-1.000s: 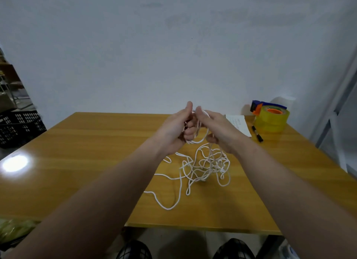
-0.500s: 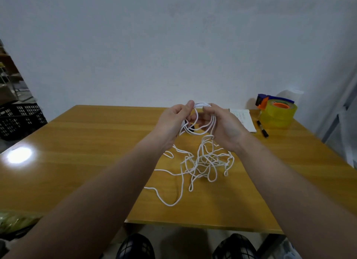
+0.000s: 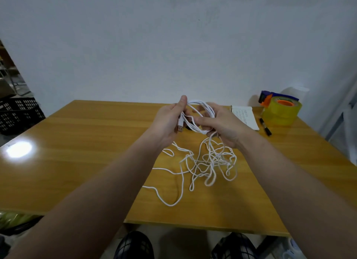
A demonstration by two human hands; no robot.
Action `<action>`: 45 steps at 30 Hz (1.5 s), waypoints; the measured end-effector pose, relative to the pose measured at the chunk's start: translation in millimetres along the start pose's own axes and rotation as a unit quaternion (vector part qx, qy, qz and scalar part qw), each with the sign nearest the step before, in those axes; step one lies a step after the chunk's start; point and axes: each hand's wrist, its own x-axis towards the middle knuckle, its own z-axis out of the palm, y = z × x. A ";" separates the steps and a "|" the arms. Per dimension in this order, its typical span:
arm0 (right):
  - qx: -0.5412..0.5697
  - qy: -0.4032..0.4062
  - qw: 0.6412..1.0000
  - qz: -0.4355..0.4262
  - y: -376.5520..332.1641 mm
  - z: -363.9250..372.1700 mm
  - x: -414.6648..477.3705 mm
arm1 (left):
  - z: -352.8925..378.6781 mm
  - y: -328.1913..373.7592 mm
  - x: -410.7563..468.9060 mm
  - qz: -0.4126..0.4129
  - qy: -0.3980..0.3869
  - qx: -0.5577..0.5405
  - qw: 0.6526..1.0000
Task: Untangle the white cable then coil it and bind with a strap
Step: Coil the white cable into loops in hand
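Both hands are raised above the desk point(image 3: 77, 143) and close together. The left hand point(image 3: 170, 121) and the right hand point(image 3: 226, 127) each grip a side of a small coil formed from the white cable point(image 3: 213, 159). A USB plug point(image 3: 180, 128) hangs just below the left palm. The rest of the cable drops from the right hand into a loose tangle lying on the desk beneath the hands. Near the far right edge sit a notepad point(image 3: 245, 116), a black marker point(image 3: 265, 126) and a yellow tape dispenser point(image 3: 280, 110).
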 end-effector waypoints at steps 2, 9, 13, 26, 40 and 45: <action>-0.031 -0.004 0.999 0.017 -0.3 -1.5 -1.0 | -0.6 2.2 1.5 0.013 0.022 -0.014 1.000; 0.134 0.030 0.990 0.026 7.6 -1.2 -1.5 | -4.7 1.3 2.2 0.017 -0.033 -0.044 0.998; 0.285 0.025 0.958 0.032 1.3 0.2 1.6 | -4.3 -2.7 -1.9 0.005 -0.097 -0.005 0.995; -0.042 0.218 0.974 -0.036 19.1 18.1 17.1 | -3.7 -18.3 -13.3 -0.042 -0.140 -0.020 0.989; 0.347 0.178 0.901 0.190 14.8 17.4 28.1 | -6.5 -8.8 -22.0 -0.157 -0.225 -0.094 0.957; 0.128 0.115 0.979 0.106 20.3 13.6 14.9 | -14.0 -10.3 -19.7 -0.170 -0.200 -0.020 0.965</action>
